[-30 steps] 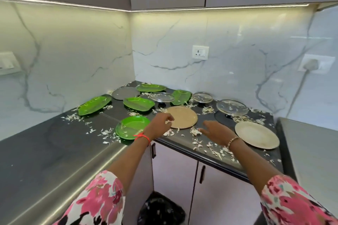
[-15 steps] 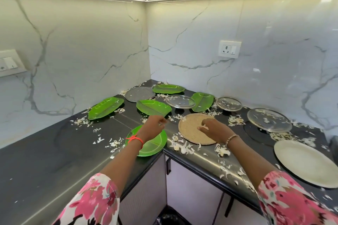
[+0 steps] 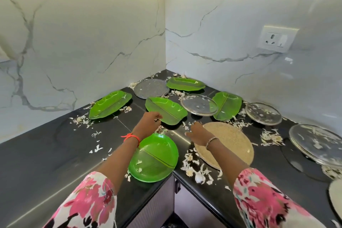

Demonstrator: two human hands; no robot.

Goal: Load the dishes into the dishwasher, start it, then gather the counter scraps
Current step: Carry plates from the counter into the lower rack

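Several green leaf-shaped plates lie in the corner of the black counter (image 3: pixel 55 146). My left hand (image 3: pixel 148 124) is at the near edge of the middle leaf plate (image 3: pixel 166 110), fingers curled against its rim; I cannot make out a firm grip. My right hand (image 3: pixel 198 133) hovers with relaxed fingers over the left edge of a round tan mat (image 3: pixel 229 140). A round green plate (image 3: pixel 153 159) sits under my left forearm at the counter's inner corner. White scraps (image 3: pixel 198 170) are strewn over the counter.
A grey steel plate (image 3: pixel 150 88) lies at the back. Three glass lids (image 3: pixel 199 104) (image 3: pixel 263 113) (image 3: pixel 316 142) run along the right wall, with a white plate (image 3: pixel 335 196) at the right edge. Above them is a wall socket (image 3: pixel 277 39). Cabinet doors (image 3: pixel 153 209) stand below.
The view has swung left and closer. My left hand moved forward from the round green plate to the middle leaf plate's edge. My right hand shifted left off the tan mat's centre.
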